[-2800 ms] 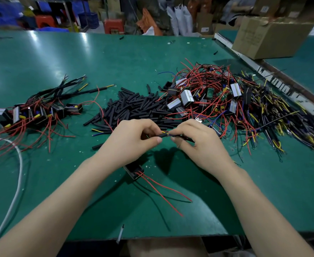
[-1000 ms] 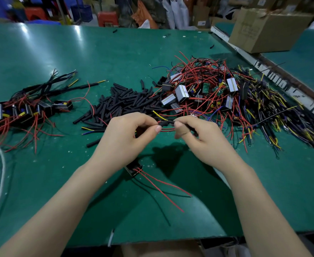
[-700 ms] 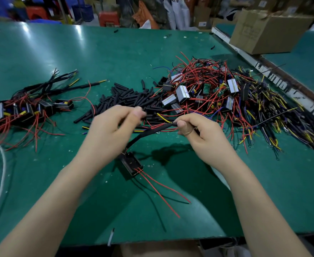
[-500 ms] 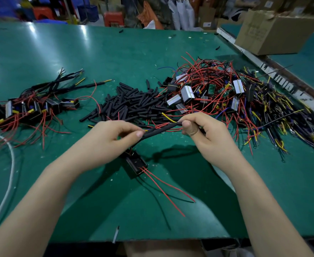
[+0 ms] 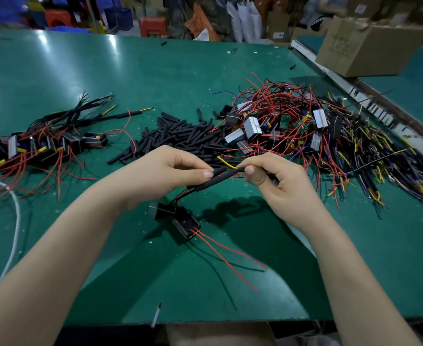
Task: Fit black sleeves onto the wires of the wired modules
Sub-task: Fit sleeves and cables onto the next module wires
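A black sleeve (image 5: 214, 180) is being pinched by the left hand (image 5: 170, 171) above the table (image 5: 155, 71) while the wire tips (image 5: 226, 163) are being pinched by the right hand (image 5: 275, 181), and the wires are best being kept taut so the sleeve is being slid down towards the module (image 5: 180, 218).

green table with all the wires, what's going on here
A person is fitting a black sleeve over the wires of a small black module that rests on the green table. The left hand pinches the sleeve near its middle, while the right hand pinches the wire ends at its far end. A heap of loose sleeves lies just behind, unfinished modules are piled to the right, and sleeved ones to the left.
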Action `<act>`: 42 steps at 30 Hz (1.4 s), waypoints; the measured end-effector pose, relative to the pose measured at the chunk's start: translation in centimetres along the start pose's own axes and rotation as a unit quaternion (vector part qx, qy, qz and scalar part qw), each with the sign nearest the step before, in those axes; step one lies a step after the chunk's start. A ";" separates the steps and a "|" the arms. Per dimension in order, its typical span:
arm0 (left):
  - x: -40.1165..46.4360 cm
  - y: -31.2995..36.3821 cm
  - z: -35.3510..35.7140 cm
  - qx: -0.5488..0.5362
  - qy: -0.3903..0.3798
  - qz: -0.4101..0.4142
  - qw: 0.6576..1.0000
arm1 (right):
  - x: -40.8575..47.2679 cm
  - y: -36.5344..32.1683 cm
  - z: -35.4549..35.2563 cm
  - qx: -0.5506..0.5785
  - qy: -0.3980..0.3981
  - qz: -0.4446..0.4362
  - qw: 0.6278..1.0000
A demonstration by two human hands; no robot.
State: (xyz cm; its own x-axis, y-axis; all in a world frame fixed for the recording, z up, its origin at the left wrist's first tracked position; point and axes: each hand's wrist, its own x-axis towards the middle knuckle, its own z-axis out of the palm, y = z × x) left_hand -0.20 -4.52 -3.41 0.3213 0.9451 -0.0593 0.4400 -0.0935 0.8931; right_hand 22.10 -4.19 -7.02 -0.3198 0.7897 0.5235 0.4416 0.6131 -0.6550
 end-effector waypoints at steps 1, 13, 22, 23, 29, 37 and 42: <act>0.1 0.1 0.0 0.001 0.001 -0.004 1.000 | 0.0 0.0 0.0 -0.001 0.004 -0.004 1.000; 0.1 -0.3 0.1 -0.036 -0.023 0.018 0.999 | -0.1 -0.3 0.2 0.000 -0.012 0.017 1.000; 0.0 -0.7 0.8 -0.036 0.001 0.043 0.998 | -0.1 -0.1 0.1 -0.017 0.007 -0.005 1.000; 0.0 -0.7 0.9 -0.039 0.002 0.042 0.998 | 0.0 0.0 0.1 -0.023 0.006 -0.008 1.000; -0.2 -0.7 1.1 -0.066 0.003 0.033 0.997 | 0.0 0.3 0.2 -0.034 -0.026 -0.002 0.999; -0.1 -0.9 1.6 -0.065 0.014 0.031 0.997 | 0.0 0.1 0.2 -0.042 -0.038 0.003 0.998; -0.2 -1.0 1.7 -0.061 0.024 0.026 0.998 | -0.2 0.1 0.3 -0.029 -0.077 0.010 0.997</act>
State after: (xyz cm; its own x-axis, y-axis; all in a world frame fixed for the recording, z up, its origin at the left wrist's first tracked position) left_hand 0.77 -5.15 -5.05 0.2996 0.9540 0.0073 0.3180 -0.1071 0.9420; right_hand 21.96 -4.26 -7.40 -0.4330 0.7988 0.4176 0.4962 0.5980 -0.6294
